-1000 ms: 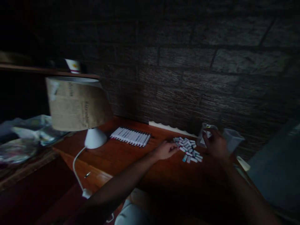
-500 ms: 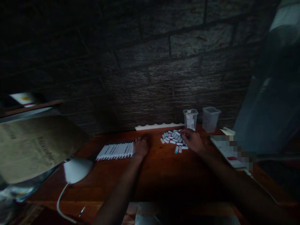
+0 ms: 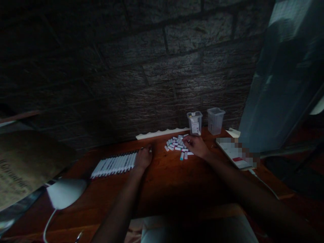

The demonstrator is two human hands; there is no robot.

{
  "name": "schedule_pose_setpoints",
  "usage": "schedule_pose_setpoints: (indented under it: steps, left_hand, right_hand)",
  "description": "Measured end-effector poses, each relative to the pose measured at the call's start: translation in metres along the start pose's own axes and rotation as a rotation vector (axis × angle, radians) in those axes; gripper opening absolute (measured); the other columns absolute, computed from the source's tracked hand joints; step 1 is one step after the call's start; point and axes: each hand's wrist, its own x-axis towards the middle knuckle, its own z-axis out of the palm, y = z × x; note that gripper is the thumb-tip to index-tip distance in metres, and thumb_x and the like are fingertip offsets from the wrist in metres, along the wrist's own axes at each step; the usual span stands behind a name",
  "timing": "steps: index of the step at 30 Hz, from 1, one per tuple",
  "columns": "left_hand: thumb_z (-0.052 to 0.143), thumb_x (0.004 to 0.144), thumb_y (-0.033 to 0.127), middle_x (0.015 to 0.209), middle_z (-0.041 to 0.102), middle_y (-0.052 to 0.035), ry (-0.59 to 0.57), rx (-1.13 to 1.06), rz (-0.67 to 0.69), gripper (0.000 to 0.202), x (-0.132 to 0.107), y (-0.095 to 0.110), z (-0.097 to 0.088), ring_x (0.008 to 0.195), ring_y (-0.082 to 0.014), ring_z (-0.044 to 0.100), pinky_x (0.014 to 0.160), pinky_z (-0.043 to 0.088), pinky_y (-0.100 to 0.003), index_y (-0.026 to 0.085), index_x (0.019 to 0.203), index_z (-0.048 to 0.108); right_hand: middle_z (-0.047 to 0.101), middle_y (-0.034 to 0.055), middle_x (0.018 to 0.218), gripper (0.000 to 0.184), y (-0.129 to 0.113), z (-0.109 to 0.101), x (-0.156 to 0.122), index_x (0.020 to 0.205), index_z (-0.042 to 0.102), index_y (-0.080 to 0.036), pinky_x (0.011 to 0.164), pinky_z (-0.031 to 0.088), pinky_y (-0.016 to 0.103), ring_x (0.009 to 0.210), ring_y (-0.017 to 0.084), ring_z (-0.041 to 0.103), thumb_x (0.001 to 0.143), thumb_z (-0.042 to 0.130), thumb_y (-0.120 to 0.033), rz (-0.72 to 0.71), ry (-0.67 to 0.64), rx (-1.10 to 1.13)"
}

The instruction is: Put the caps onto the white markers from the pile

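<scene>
A row of white markers [image 3: 113,164] lies side by side on the wooden desk [image 3: 167,182]. My left hand [image 3: 143,158] rests at the right end of that row, fingers curled over the last marker. A heap of small white caps [image 3: 176,143] lies further right. My right hand [image 3: 196,146] sits on the right side of the heap, fingers bent down among the caps. What the fingers hold, if anything, is hidden in the dim light.
Two clear plastic cups [image 3: 194,123] [image 3: 215,120] stand by the brick wall. A white scalloped strip [image 3: 162,133] lies along the wall. A white lamp base [image 3: 66,192] with a brown shade [image 3: 22,168] is at left. A flat white item [image 3: 234,152] lies at right.
My left hand moved from the cap heap to the end of the marker row. My right hand came down from the cups onto the caps. The view swung right.
</scene>
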Motion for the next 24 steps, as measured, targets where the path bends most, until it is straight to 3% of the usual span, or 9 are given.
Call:
schedule_pose_setpoints:
  steps: [6, 12, 16, 20, 24]
  left_hand:
    - [0.058, 0.084, 0.032, 0.099, 0.074, -0.0078, -0.053, -0.145, 0.057, 0.037, -0.003, 0.010, -0.002, 0.094, -0.0248, 0.069, 0.083, 0.048, -0.031, 0.018, 0.118, 0.061]
    - [0.060, 0.078, 0.055, 0.093, 0.073, -0.0089, -0.092, -0.083, 0.015, 0.044, -0.002, 0.003, -0.002, 0.088, -0.0254, 0.068, 0.070, 0.045, -0.029, 0.019, 0.102, 0.065]
    - [0.057, 0.071, 0.070, 0.076, 0.070, -0.0053, -0.221, -0.083, 0.016, 0.053, -0.002, -0.009, -0.008, 0.072, -0.0226, 0.064, 0.057, 0.037, -0.026, 0.019, 0.081, 0.065]
    - [0.052, 0.078, 0.065, 0.061, 0.060, -0.0003, -0.272, -0.162, 0.134, 0.048, -0.003, -0.011, -0.007, 0.061, -0.0165, 0.056, 0.052, 0.031, -0.024, 0.019, 0.068, 0.061]
    - [0.048, 0.086, 0.055, 0.067, 0.060, 0.0008, -0.186, -0.373, 0.328, 0.042, -0.007, 0.008, -0.004, 0.067, -0.0146, 0.054, 0.061, 0.037, -0.024, 0.018, 0.072, 0.061]
  right_hand:
    - [0.075, 0.0036, 0.092, 0.017, 0.002, -0.001, -0.001, 0.089, 0.072, -0.018, 0.077, 0.049, 0.024, 0.082, 0.016, 0.068, 0.085, 0.056, -0.017, -0.001, -0.142, -0.068]
    - [0.074, 0.0028, 0.094, 0.019, 0.000, 0.003, -0.004, 0.093, 0.073, -0.022, 0.074, 0.047, 0.024, 0.083, 0.016, 0.068, 0.088, 0.057, -0.031, 0.034, -0.244, -0.191]
    - [0.073, 0.0037, 0.098, 0.024, -0.006, 0.007, -0.005, 0.097, 0.073, -0.024, 0.075, 0.046, 0.024, 0.087, 0.017, 0.066, 0.088, 0.057, -0.039, 0.041, -0.229, -0.285]
    - [0.073, 0.0052, 0.098, 0.021, -0.012, 0.013, -0.006, 0.093, 0.074, -0.025, 0.078, 0.047, 0.025, 0.092, 0.019, 0.065, 0.088, 0.058, -0.036, 0.070, -0.218, -0.361]
    - [0.073, 0.0056, 0.097, 0.020, -0.011, 0.014, -0.005, 0.093, 0.075, -0.024, 0.080, 0.047, 0.026, 0.093, 0.020, 0.065, 0.087, 0.058, -0.032, 0.097, -0.238, -0.349]
